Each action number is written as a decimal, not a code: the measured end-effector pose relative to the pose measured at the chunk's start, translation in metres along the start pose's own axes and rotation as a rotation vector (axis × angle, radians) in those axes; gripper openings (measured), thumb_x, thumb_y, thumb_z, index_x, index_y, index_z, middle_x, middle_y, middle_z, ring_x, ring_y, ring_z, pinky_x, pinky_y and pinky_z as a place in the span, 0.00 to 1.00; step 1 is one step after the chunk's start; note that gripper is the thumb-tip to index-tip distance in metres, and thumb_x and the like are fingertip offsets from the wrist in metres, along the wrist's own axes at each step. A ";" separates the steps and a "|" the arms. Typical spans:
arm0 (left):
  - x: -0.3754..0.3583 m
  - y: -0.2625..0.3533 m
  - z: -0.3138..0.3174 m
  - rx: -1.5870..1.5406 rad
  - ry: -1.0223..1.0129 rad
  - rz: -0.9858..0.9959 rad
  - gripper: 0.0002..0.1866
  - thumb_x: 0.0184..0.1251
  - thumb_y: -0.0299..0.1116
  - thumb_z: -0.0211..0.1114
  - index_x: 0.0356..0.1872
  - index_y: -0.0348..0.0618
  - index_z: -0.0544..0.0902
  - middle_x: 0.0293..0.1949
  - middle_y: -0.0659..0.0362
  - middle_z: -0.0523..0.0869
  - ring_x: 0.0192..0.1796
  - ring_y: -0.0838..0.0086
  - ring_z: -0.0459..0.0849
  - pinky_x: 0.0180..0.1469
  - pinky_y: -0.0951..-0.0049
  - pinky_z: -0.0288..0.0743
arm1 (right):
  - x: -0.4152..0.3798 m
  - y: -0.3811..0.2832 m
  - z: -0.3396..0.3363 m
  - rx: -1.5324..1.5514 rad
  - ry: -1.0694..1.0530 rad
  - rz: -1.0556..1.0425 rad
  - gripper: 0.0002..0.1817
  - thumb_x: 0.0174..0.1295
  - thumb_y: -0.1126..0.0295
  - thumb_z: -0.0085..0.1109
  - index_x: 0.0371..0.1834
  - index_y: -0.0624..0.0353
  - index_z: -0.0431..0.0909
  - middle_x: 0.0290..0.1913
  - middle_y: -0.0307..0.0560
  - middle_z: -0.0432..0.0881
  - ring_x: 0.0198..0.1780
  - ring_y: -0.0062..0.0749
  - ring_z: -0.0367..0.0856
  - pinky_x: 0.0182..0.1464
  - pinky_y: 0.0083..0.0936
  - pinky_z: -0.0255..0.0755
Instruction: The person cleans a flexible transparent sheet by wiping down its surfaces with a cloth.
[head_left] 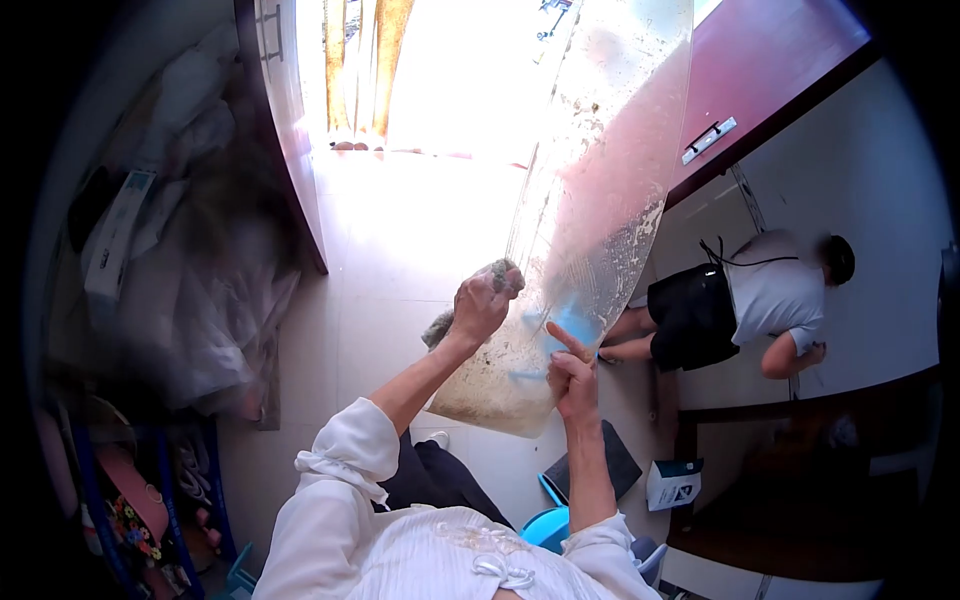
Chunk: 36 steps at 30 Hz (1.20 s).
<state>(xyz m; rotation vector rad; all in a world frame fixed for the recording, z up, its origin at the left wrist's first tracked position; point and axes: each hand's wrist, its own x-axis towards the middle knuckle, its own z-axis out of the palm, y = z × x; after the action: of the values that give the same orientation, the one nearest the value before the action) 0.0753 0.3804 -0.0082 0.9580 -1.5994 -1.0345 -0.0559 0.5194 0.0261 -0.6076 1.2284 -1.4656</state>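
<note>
A long clear plastic sheet, streaked and speckled with dirt, stands tilted before me and runs up toward the bright doorway. My left hand is closed around a crumpled grey-green rag at the sheet's left side. Part of the rag is hidden behind my wrist. At the sheet's lower right edge is my right hand, its index finger stretched across the surface and the other fingers curled at the edge. Light blue shows through the sheet near that finger.
Another person in a white top and black shorts bends over at the right. A pink door stands behind the sheet. Plastic-covered items are piled at the left. A blue stool-like object and a white bag are near my legs.
</note>
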 end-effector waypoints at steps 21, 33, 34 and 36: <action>0.111 0.060 -0.027 -0.529 -0.817 -0.500 0.22 0.62 0.43 0.64 0.51 0.38 0.78 0.37 0.61 0.82 0.36 0.80 0.80 0.33 0.76 0.78 | -0.014 -0.025 -0.017 0.122 -0.124 0.141 0.20 0.53 0.78 0.53 0.51 0.71 0.76 0.15 0.25 0.60 0.15 0.09 0.52 0.17 0.13 0.44; 0.046 0.015 -0.023 -0.685 -0.825 -0.406 0.15 0.63 0.37 0.65 0.46 0.39 0.81 0.42 0.60 0.85 0.46 0.77 0.80 0.52 0.73 0.73 | 0.010 -0.009 -0.022 -0.066 0.037 0.095 0.15 0.55 0.75 0.56 0.46 0.68 0.80 0.15 0.25 0.61 0.13 0.08 0.50 0.16 0.14 0.41; 0.045 0.011 -0.022 -0.679 -0.822 -0.416 0.15 0.63 0.37 0.65 0.46 0.39 0.81 0.42 0.60 0.85 0.46 0.77 0.80 0.52 0.73 0.73 | 0.015 -0.009 -0.022 -0.058 0.034 0.103 0.15 0.55 0.75 0.56 0.46 0.68 0.80 0.15 0.25 0.61 0.13 0.08 0.50 0.16 0.14 0.41; 0.042 -0.002 -0.019 -0.621 -0.756 -0.449 0.12 0.64 0.35 0.64 0.43 0.39 0.82 0.41 0.61 0.84 0.47 0.78 0.79 0.53 0.74 0.72 | 0.022 -0.011 -0.019 -0.056 0.017 0.123 0.15 0.55 0.74 0.57 0.45 0.68 0.80 0.15 0.25 0.62 0.13 0.08 0.51 0.16 0.14 0.41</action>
<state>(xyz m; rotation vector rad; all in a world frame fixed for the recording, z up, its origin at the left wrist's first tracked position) 0.0843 0.3376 0.0053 0.5076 -1.4733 -2.2415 -0.0830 0.5050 0.0243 -0.5485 1.3007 -1.3403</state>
